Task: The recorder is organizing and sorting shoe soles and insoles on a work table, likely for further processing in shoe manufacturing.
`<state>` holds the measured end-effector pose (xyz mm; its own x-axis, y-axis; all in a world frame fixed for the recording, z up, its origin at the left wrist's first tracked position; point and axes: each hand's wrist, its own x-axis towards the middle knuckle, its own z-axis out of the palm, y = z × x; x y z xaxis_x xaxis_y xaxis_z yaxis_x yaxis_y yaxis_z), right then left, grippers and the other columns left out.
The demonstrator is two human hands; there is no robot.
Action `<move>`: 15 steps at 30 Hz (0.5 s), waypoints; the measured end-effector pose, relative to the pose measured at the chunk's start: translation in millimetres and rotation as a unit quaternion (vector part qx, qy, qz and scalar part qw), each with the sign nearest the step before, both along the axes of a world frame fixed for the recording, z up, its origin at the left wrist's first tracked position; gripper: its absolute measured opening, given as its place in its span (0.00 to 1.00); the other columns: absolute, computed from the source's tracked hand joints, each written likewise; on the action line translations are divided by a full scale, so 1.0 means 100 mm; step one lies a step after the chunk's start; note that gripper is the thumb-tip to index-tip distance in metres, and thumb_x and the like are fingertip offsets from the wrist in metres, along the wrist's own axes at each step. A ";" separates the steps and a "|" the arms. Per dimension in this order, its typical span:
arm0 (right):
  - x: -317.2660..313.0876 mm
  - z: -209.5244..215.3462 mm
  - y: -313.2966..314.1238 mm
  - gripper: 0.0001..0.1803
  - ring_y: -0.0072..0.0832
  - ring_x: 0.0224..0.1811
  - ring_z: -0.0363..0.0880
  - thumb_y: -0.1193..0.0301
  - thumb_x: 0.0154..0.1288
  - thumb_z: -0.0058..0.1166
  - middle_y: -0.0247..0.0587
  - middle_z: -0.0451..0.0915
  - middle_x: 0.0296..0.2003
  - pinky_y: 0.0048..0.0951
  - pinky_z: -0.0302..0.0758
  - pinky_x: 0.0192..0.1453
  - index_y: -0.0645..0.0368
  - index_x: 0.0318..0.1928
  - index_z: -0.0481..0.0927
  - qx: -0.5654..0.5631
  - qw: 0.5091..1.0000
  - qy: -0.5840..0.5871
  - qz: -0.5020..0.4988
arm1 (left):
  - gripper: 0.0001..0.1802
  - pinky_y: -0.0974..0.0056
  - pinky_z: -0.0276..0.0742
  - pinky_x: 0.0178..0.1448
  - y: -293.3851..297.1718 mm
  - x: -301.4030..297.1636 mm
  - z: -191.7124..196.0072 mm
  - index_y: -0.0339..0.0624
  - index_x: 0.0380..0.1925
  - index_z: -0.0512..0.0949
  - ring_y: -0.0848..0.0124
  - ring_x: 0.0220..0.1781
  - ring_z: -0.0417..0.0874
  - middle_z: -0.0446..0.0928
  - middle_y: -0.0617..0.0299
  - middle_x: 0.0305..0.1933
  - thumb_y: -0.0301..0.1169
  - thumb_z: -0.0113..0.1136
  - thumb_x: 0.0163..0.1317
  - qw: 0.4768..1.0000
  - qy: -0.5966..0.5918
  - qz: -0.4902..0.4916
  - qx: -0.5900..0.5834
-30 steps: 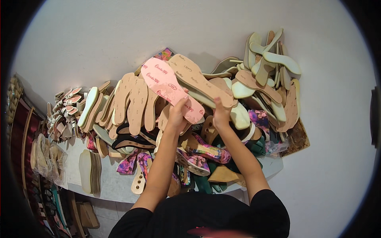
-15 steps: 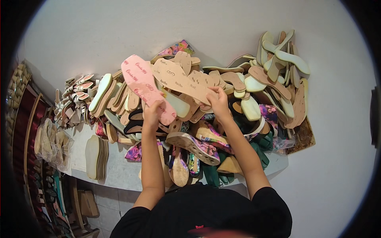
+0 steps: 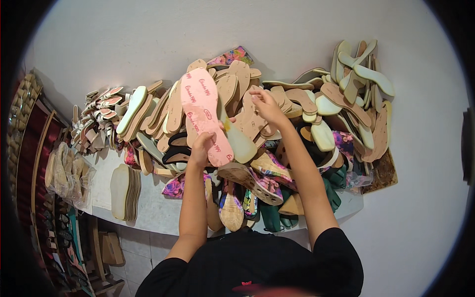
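Observation:
My left hand [image 3: 202, 147] is closed on the lower part of a pink printed insole [image 3: 200, 99], its thumb across the face. The insole is tilted, its wide end pointing up and away. Behind it shows a pale cream insole [image 3: 241, 144] with a yellow smudge; I cannot tell whether my left hand holds that one too. To the right, my right hand [image 3: 268, 108] hovers with bent, parted fingers and nothing visible in them. Just beside its fingers lie beige printed insoles [image 3: 248, 116] in the heap.
Floral wedge soles [image 3: 253, 185] and green shoe pieces [image 3: 271, 218] crowd the table's front. A stack of cream insoles [image 3: 124, 192] stands at left, near wedges in a clear bag [image 3: 69, 173]. More insoles [image 3: 346, 99] pile up at right against the wall. A rack [image 3: 47, 218] stands far left.
My right hand has let go of the beige printed insole it held and has risen slightly. The pink insole has turned more upright in my left hand. The view has shifted a little.

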<state>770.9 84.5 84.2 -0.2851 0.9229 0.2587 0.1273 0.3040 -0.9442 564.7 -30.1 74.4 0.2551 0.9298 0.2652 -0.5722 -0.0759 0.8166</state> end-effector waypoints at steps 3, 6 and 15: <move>0.35 0.03 0.09 0.17 0.25 0.43 0.70 0.68 0.60 0.50 0.40 0.72 0.40 0.26 0.69 0.48 0.64 0.47 0.71 -0.007 0.998 -0.028 -0.050 | 0.19 0.67 0.64 0.53 0.08 0.14 0.04 0.37 0.37 0.70 0.66 0.49 0.71 0.69 0.45 0.53 0.37 0.44 0.48 0.999 -0.009 -0.053 0.004; 0.77 0.02 0.48 0.17 0.28 0.43 0.71 0.68 0.58 0.52 0.43 0.73 0.41 0.27 0.69 0.48 0.64 0.46 0.72 0.039 0.993 -0.029 -0.104 | 0.20 0.70 0.66 0.48 0.26 0.29 -0.08 0.34 0.39 0.70 0.72 0.42 0.73 0.71 0.59 0.40 0.37 0.44 0.48 0.998 -0.001 -0.067 -0.011; 1.70 0.36 1.48 0.22 0.46 0.49 0.70 0.63 0.53 0.54 0.54 0.71 0.46 0.39 0.67 0.52 0.64 0.45 0.72 0.209 0.847 -0.297 -0.387 | 0.20 0.69 0.67 0.49 0.63 0.60 -0.08 0.31 0.42 0.70 0.70 0.42 0.74 0.73 0.58 0.42 0.31 0.43 0.49 0.989 0.089 -0.106 -0.053</move>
<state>940.5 232.4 120.1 0.1701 0.7559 0.6322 0.8567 0.2036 -0.4740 624.6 33.3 66.5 0.4806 0.8708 0.1033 -0.4124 0.1205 0.9030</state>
